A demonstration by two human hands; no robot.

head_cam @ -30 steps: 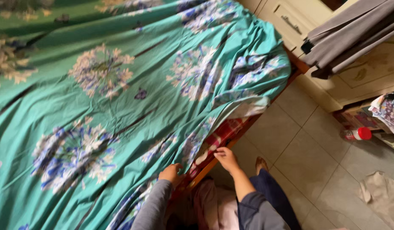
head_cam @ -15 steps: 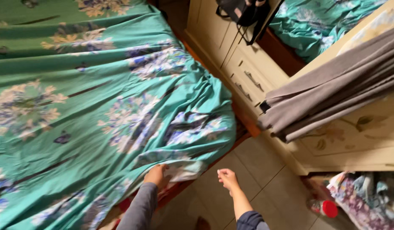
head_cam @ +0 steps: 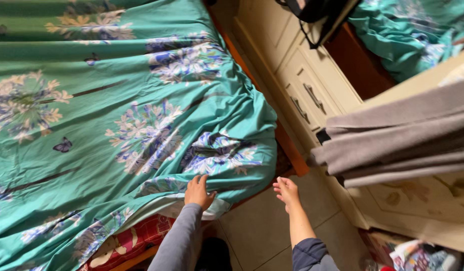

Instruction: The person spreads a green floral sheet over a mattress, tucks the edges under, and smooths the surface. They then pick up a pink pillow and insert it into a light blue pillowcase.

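A teal bedsheet point(head_cam: 106, 125) with blue, white and yellow flower prints covers the bed and hangs bunched over its near corner. My left hand point(head_cam: 199, 191) rests flat on the sheet's lower edge near that corner, fingers spread. My right hand point(head_cam: 287, 191) hovers over the tiled floor just right of the corner, fingers loosely apart and holding nothing. A red patterned mattress point(head_cam: 131, 241) shows under the lifted sheet edge at the bottom.
A cream drawer unit point(head_cam: 302, 95) with metal handles stands close beside the bed. Grey folded cloth point(head_cam: 397, 145) hangs over it at the right. A mirror point(head_cam: 407, 30) above reflects the sheet. Beige floor tiles point(head_cam: 262, 221) lie between bed and unit.
The view has swung toward the bed's corner. My left hand moved along the sheet's edge to the corner. My right hand let go of the sheet and now hangs free.
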